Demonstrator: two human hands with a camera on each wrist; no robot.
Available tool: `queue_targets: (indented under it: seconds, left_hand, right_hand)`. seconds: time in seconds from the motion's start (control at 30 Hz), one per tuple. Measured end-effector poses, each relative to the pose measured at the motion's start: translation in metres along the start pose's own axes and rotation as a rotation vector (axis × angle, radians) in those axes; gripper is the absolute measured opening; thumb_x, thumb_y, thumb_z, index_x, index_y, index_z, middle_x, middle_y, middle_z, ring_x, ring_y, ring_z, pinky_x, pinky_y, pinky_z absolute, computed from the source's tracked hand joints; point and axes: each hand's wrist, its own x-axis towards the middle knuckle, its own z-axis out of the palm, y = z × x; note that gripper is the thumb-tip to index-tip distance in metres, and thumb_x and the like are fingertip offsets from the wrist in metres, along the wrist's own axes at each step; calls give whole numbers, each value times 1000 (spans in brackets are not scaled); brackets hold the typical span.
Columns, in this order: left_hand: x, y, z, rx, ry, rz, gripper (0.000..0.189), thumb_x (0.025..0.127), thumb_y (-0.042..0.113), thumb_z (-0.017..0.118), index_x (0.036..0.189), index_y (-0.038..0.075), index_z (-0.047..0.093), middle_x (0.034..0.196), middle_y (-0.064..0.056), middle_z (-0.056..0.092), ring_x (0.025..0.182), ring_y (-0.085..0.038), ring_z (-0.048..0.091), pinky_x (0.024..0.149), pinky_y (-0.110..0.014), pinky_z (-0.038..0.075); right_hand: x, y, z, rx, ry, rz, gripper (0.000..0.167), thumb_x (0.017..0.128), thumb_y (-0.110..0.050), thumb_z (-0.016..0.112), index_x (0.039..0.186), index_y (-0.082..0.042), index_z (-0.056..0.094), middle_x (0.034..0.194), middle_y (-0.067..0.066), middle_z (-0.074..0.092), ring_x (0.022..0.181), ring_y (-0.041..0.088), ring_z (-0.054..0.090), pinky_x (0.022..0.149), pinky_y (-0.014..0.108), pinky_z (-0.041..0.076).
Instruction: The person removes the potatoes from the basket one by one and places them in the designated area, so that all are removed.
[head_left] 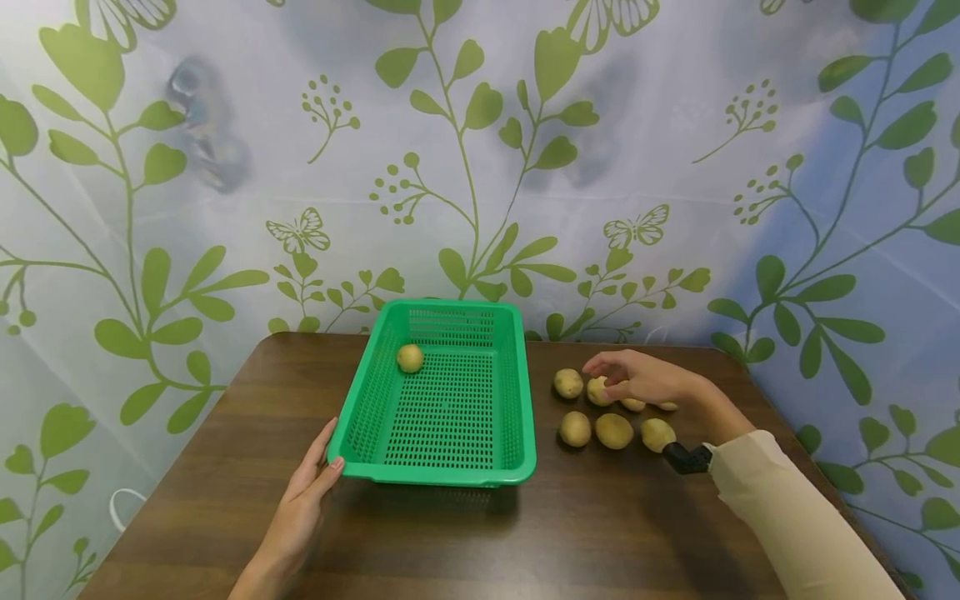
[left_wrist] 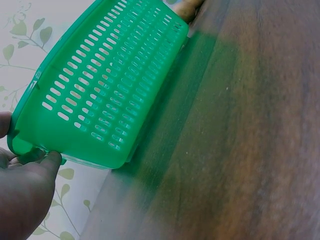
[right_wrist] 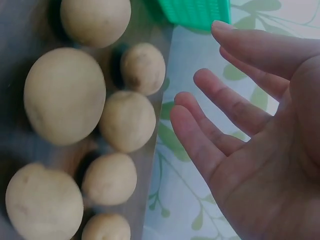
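A green plastic basket [head_left: 442,476] with slotted walls and floor stands on the left half of the table, a single potato [head_left: 410,358] inside near its back left corner. My left hand [head_left: 300,493] grips the rim at the basket's near left corner, thumb on top; the left wrist view shows fingers [left_wrist: 50,162] under that rim. Over the back row of loose potatoes [head_left: 568,383] hovers my right hand [head_left: 651,377], fingers apart. In the right wrist view nothing lies between those fingers [right_wrist: 232,102], and several potatoes [right_wrist: 127,121] rest on the table beside them.
Three potatoes form a front row, among them a middle one [head_left: 614,431]. The brown wooden table [head_left: 600,533] ends at the back against a leaf-patterned curtain [head_left: 525,167]. A black strap piece [head_left: 686,458] sits at my right wrist by the sleeve.
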Motion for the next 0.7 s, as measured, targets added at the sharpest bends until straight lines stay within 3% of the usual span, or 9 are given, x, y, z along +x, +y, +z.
queue_targets:
  seconds: [0.1,0.3,0.5,0.7]
  left_hand:
    - [0,0,0,3,-4,4,62,116,14,32,163,-2,-4,167,-29,2,151,-20,19,111,-16,30]
    - [-1,-1,0,-13,-12,16,61,116,14,31,163,-3,-4,167,-30,0,146,-2,29,111,-15,30]
    - [0,-1,0,-11,-13,16,61,116,14,31,163,-2,-4,166,-30,1,145,0,30,110,-15,31]
    - [0,0,0,-10,-4,17,61,116,14,32,164,-2,-2,166,-30,3,144,0,31,110,-15,31]
  right_hand:
    - [5,-5,1,18,-11,-20,47,106,-21,64,144,3,51,142,28,51,129,52,51,104,55,47]
    - [12,-14,1,-27,-16,-45,46,106,-20,62,144,3,52,139,27,54,126,49,54,101,55,49]
    - [19,-19,1,-30,-8,-79,42,104,-12,64,142,2,54,135,25,57,123,49,55,99,55,50]
    - [23,-28,1,1,-14,-35,43,104,-16,66,143,-2,54,139,20,55,127,46,54,100,51,50]
